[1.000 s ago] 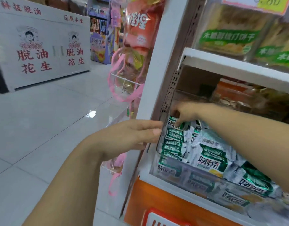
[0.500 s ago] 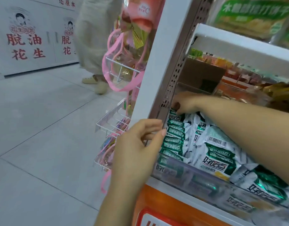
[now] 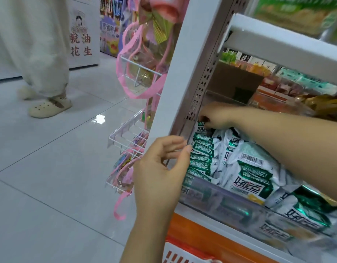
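A store shelf holds several green-and-white snack packets [image 3: 253, 179] behind a clear plastic front guard [image 3: 220, 202]. My right hand [image 3: 215, 115] reaches deep into the shelf's left rear corner and pinches the top edge of the rearmost packet [image 3: 201, 128] in an upright row. My left hand [image 3: 163, 168] is at the shelf's left front corner, its fingertips on the edge of the clear side panel [image 3: 184, 133] beside the white upright post [image 3: 184, 59].
Wire baskets [image 3: 125, 133] with pink-handled bags hang on the post's left side. A person in light trousers and cream clogs [image 3: 49, 106] stands on the tiled floor at the left. An upper shelf [image 3: 277, 40] overhangs; orange price strip [image 3: 211, 242] below.
The view shifted right and down. My left hand turned from lying flat against the post to upright with fingertips at the panel edge. A person walked into view at the left.
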`<state>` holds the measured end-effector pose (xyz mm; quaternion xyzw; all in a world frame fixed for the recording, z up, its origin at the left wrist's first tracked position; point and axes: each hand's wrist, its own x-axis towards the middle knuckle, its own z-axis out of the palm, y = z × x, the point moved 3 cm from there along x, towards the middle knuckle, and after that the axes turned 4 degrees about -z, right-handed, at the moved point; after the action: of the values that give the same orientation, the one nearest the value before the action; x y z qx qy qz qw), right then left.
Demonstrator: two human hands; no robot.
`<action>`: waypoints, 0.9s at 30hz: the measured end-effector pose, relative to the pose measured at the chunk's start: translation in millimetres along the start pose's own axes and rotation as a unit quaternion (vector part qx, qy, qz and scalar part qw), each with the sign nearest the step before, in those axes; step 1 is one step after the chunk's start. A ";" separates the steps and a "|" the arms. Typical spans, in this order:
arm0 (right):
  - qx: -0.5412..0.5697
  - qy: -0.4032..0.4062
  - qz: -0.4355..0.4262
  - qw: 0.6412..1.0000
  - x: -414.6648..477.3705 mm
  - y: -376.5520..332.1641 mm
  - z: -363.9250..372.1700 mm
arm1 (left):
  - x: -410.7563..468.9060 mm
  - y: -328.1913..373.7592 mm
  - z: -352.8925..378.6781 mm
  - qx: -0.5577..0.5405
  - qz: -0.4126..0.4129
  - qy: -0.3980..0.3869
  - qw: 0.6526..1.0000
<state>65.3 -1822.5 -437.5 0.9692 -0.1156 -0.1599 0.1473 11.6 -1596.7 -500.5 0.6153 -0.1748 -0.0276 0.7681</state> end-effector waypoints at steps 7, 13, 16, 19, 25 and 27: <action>-0.038 0.133 -0.025 0.990 -43.2 -5.9 -28.4 | -4.3 9.6 2.8 0.062 -0.040 0.002 0.997; -0.056 0.289 -0.125 0.948 -132.7 -33.8 -47.3 | -13.8 58.8 -1.7 0.203 0.008 -0.072 0.977; 0.031 0.317 -0.138 0.938 -192.3 -54.3 -54.8 | -28.9 91.1 -5.7 0.212 0.043 -0.134 0.967; 0.146 0.324 -0.131 0.926 -248.7 -67.9 -52.3 | -45.6 113.9 -9.4 0.181 0.050 -0.178 0.966; 0.404 0.300 -0.055 0.863 -320.9 -74.5 -9.2 | -92.7 118.0 -4.2 0.117 -0.012 -0.312 0.943; 0.517 0.305 -0.014 0.800 -333.8 -71.2 17.1 | -105.0 108.8 0.5 0.089 -0.033 -0.320 0.943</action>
<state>-235.8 -1670.1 -383.8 0.9017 -0.1162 0.2258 -0.3498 -105.7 -1543.9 -421.2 0.6453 -0.3927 -0.2328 0.6125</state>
